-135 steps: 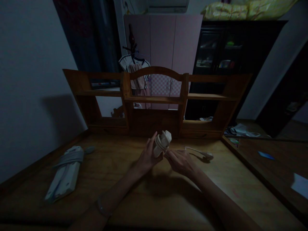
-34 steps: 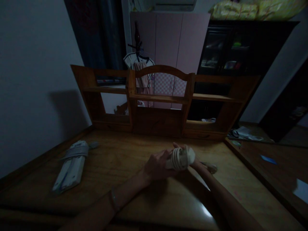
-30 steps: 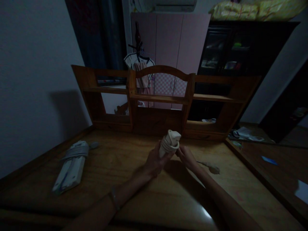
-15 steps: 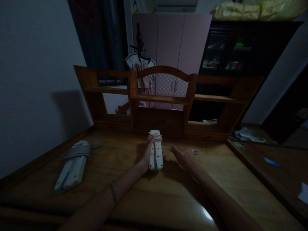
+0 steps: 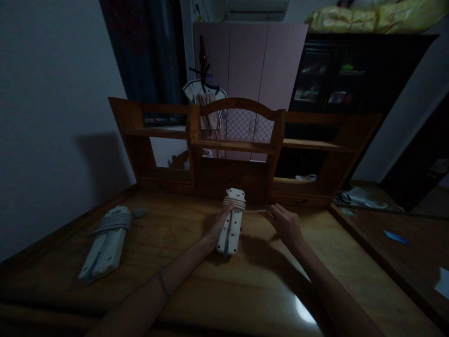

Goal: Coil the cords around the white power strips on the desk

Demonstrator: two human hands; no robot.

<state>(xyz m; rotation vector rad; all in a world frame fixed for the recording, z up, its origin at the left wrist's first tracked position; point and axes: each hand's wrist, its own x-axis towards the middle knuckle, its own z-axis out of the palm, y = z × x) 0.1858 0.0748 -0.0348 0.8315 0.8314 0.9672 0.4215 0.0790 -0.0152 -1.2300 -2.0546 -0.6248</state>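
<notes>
A white power strip [image 5: 233, 229], its underside with screw holes turned up, is gripped by my left hand [image 5: 218, 229], the thumb over the wound cord. Several turns of white cord [image 5: 234, 203] wrap around the strip's far end. From there a stretch of cord runs right, taut, into my right hand [image 5: 286, 224], whose fingers are pinched around it. The plug end is hidden behind that hand. Apart on the left, a second power strip [image 5: 105, 250] lies on the tabletop with a grey cord [image 5: 112, 222] wound about it and its plug [image 5: 139, 212] sticking out.
The wooden desk [image 5: 168, 299] has a shelf unit [image 5: 238, 146] along its far edge. A wall [image 5: 52, 140] borders it on the left. At right, a lower brown surface [image 5: 421, 234] holds a blue item [image 5: 395, 236] and white paper [image 5: 442, 282].
My right hand has moved right, drawing the cord out longer. The power strip in my left hand has shifted slightly right and tilted. The plug that showed beyond my right hand is now hidden.
</notes>
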